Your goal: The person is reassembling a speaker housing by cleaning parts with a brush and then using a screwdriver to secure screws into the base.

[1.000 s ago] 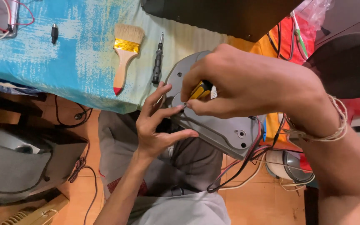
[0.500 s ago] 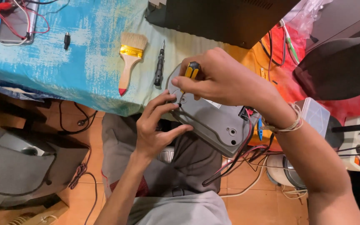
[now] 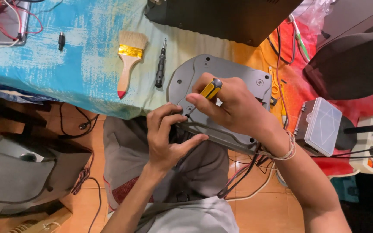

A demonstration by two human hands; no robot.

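At frame centre, my right hand (image 3: 234, 103) grips the yellow-handled screwdriver (image 3: 210, 89), tip at a screw; my left hand (image 3: 167, 138) clamps the grey panel (image 3: 238, 71), not yet freed.

A grey plastic panel (image 3: 221, 82) with rounded corners is held half on the tabletop, its near part hanging out past the near edge, above the lap. It is tilted a little, and round screw holes are seen on its face. Dark cables are seen coming out under its near rim. A screwdriver (image 3: 208, 91) with a yellow and black handle is gripped upright over the panel, and its thin shaft is pressed down onto the panel's left part, close to the near edge of the tabletop.
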